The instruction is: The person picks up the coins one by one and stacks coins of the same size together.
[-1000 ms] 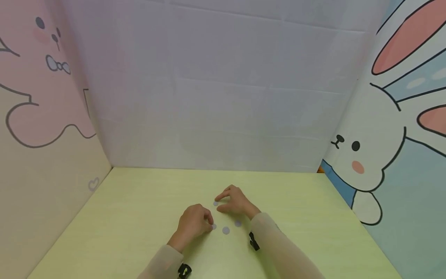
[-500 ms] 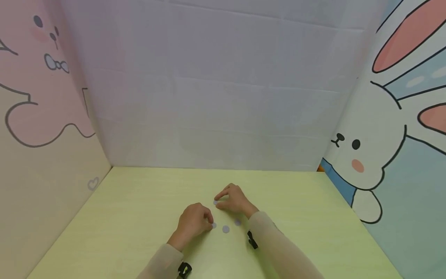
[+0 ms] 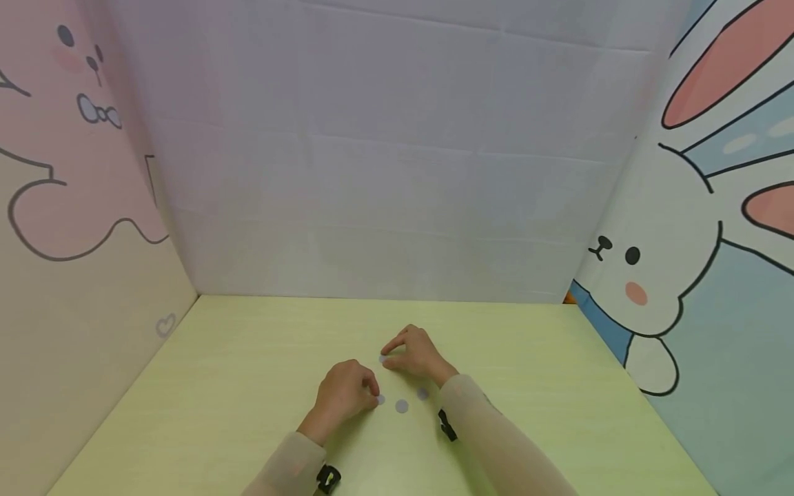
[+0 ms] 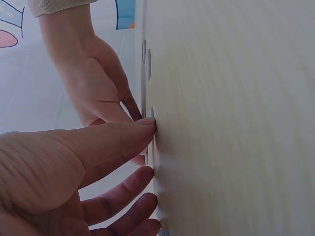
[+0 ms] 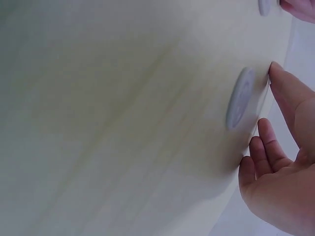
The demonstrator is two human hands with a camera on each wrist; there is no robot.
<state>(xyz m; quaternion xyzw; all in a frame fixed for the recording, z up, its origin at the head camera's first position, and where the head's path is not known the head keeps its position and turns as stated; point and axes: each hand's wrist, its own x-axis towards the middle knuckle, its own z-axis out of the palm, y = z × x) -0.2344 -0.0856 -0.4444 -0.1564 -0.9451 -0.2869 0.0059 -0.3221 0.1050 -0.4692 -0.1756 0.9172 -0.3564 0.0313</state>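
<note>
My left hand (image 3: 347,396) is low over the table, thumb and index fingertip pinching the edge of a small grey coin-like disc (image 3: 381,399). In the left wrist view the left thumb (image 4: 142,125) covers most of that disc. Farther back, my right hand (image 3: 417,355) has its thumb and index finger on either side of another grey disc (image 3: 382,359), holding it at the tabletop. Two more discs lie flat: one (image 3: 402,406) right of the left hand, one (image 3: 422,394) below the right wrist. The right wrist view shows a disc (image 5: 240,98) with a raised pattern beside the right fingers.
The pale yellow-green tabletop (image 3: 260,344) meets a white cloth wall (image 3: 397,172) at the back. Printed side panels stand left (image 3: 93,296) and right (image 3: 732,331), the right with a rabbit. Black straps (image 3: 329,479) are on both wrists.
The right thumb has closed in slightly toward the far disc. The left hand and the two loose discs keep their places; the whole head view has shifted up slightly.
</note>
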